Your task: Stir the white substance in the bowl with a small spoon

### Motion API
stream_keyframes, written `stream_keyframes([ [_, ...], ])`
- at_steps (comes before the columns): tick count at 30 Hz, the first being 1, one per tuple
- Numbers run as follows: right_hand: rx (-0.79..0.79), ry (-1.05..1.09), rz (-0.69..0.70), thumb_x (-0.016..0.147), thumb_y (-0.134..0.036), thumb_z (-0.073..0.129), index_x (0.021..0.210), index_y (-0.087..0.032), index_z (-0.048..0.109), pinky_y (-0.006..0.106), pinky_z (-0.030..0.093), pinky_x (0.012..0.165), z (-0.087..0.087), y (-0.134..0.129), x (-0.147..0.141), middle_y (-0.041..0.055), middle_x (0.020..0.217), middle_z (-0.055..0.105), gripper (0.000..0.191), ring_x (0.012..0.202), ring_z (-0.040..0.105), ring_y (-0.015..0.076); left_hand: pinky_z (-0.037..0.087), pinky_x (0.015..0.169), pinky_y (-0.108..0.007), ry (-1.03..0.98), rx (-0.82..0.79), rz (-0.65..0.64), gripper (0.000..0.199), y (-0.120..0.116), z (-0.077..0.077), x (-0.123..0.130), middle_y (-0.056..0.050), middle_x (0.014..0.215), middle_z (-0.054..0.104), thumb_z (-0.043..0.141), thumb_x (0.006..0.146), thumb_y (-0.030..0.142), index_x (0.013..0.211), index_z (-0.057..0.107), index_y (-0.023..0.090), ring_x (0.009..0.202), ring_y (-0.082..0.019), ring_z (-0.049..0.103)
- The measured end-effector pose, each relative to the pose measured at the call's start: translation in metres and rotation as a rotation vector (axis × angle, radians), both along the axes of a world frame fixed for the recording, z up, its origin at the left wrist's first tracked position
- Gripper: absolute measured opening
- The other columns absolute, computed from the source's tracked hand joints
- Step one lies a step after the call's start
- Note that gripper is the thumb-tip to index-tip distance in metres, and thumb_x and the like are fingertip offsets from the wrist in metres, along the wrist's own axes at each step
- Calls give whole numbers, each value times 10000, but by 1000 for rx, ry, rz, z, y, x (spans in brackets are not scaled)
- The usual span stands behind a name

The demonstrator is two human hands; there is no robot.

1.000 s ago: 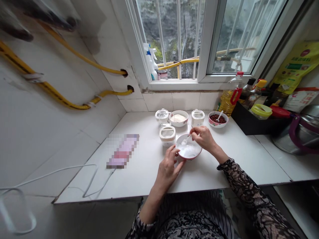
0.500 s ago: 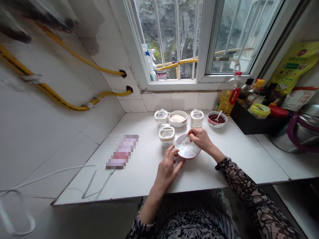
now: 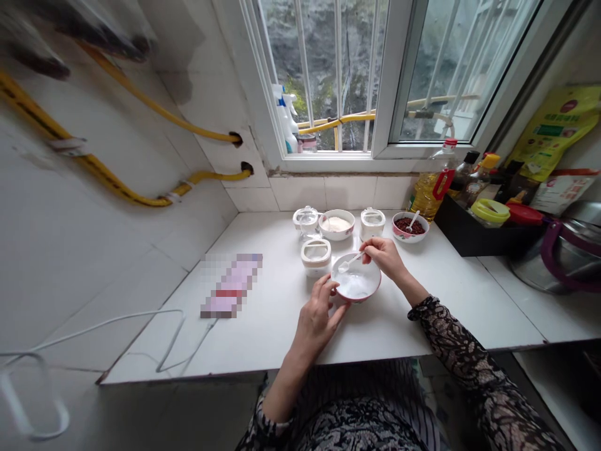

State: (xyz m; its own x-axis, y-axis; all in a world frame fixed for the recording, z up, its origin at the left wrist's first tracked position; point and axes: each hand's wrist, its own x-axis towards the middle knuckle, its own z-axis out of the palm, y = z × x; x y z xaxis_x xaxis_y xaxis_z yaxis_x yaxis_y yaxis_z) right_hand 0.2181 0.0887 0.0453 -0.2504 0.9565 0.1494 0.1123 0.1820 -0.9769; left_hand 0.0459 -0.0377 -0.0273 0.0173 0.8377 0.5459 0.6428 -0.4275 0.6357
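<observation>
My left hand (image 3: 320, 313) grips the near left rim of a white bowl (image 3: 370, 291) with a reddish outside, which rests on the counter. White contents, powder or liquid, lie in its bottom; which I cannot tell. Between the fingertips of my right hand (image 3: 382, 255) is the handle of a small white spoon (image 3: 348, 265), its head above the left part of the bowl. Just behind the bowl stands a lidded white container (image 3: 315, 257). Further back are a bowl of pale powder or grain (image 3: 337, 224), two more lidded containers (image 3: 372, 223) and a bowl of dark red beans (image 3: 410, 227) with a spoon.
A blurred-out pinkish phone-like object (image 3: 231, 286) with a white cable (image 3: 171, 341) lies on the left of the counter (image 3: 267, 338). At the right, an oil bottle (image 3: 432, 181) stands by a black box (image 3: 474, 232) of condiments and a metal pot (image 3: 570, 250) with a purple handle.
My right hand has tilted the spoon flatter and raised its head from the white contents. My left hand keeps its grip on the bowl; the view has shifted slightly.
</observation>
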Motion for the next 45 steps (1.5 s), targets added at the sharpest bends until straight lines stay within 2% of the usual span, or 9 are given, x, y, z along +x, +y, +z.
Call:
stream_keyframes([
  [9,77,152,36,747,-358,609,821,-188,646,297,556,658,-3,-4,-16,25,654,733,189,615,674,155,648,685,-322,3,-16,-9,328,1,-1,-1,-132,1337,540,634,878,218,1182,511,232,807,-148,685],
  [14,366,-43,46,909,-287,518,945,-197,636,346,543,814,-8,-16,-31,71,870,773,153,817,728,185,649,692,-327,1,-9,-4,336,1,-5,-1,-131,1345,536,611,888,219,1206,506,233,810,-149,685],
  [17,599,-288,64,933,-186,504,942,-203,646,388,477,951,-6,-20,-33,68,888,777,143,868,721,193,650,698,-331,-4,-10,-6,329,1,-5,-1,-127,1340,537,602,895,228,1210,508,236,812,-150,684],
  [20,695,-339,44,946,-170,491,952,-204,654,395,454,985,-2,-22,-31,62,887,780,166,883,716,194,650,696,-331,-6,-10,-9,326,1,-5,-1,-127,1340,535,598,897,231,1209,506,234,825,-153,685],
  [27,428,-154,-58,859,-221,513,854,-194,671,303,542,705,7,-13,-7,27,710,734,160,666,697,173,648,687,-324,5,-4,4,325,0,-2,0,-121,1338,536,615,888,230,1193,506,245,793,-148,691],
  [31,388,-324,-74,770,-167,505,755,-185,671,248,485,603,7,-6,6,-6,573,669,168,557,635,145,647,682,-321,12,4,-1,322,0,-1,-1,-123,1340,538,616,891,239,1193,507,241,811,-154,696],
  [38,540,-750,-145,768,-133,530,697,-187,685,333,471,836,-2,-8,-3,51,664,715,178,690,643,194,645,677,-303,11,15,6,327,1,-3,-1,-123,1331,541,612,889,229,1199,510,240,833,-156,693],
  [41,507,-702,-147,775,-136,521,699,-187,684,314,475,803,-6,-9,-7,50,672,723,187,677,642,188,643,679,-301,7,13,2,328,1,-4,0,-126,1326,540,608,890,224,1203,509,237,821,-151,691],
  [45,391,-539,-107,754,-134,502,681,-195,663,242,455,627,-8,-8,-6,1,556,665,187,563,601,147,642,684,-297,5,13,-5,320,1,-2,0,-121,1331,538,605,892,224,1197,511,234,817,-143,689],
])
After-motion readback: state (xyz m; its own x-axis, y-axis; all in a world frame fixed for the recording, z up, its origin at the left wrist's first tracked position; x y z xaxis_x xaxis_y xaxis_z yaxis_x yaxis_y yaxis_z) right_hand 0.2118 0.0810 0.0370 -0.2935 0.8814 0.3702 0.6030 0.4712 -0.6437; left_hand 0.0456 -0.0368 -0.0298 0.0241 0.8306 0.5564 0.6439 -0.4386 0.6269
